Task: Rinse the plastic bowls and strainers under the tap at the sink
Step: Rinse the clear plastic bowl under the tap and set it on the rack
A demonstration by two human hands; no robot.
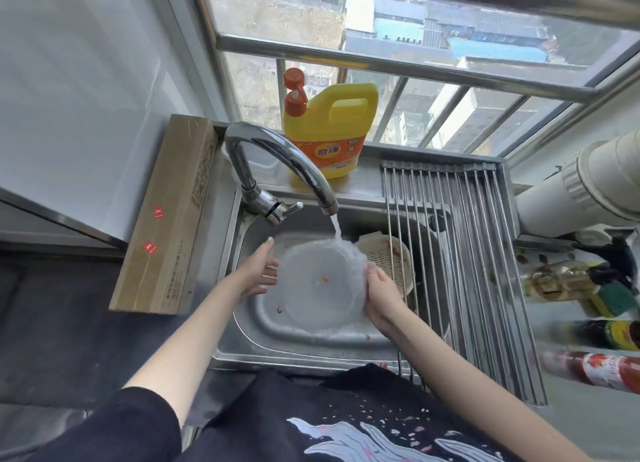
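**A:** What have the hands got?

**B:** From my remote seat, my right hand grips the right rim of the clear plastic bowl, fingers curled over the edge. My left hand is on the bowl's left side with fingers fairly straight, thumb raised; it looks to be steadying, not clamping, though I cannot tell exactly where it touches. The bowl sits at the centre of the frame, held over the sink basin, tilted towards me.

**A:** And the water?

**B:** The stream from the chrome tap strikes the bowl's upper right rim. A few orange flecks cling near the middle of the bowl, and I judge the water isn't reaching them properly.

**A:** So how would you do it well?

**B:** I'd shift the bowl so the stream lands on the flecks, then turn it slowly so the water sweeps the whole inside and drains off the low edge. Wet plastic is slippery, so I'd hold firmly with the right hand.

**A:** What else waits?

**B:** A beige strainer basket just right of the bowl, partly under the roll-up drying rack, looks stained red. A yellow detergent jug stands on the ledge above centre, bottles at the right edge.
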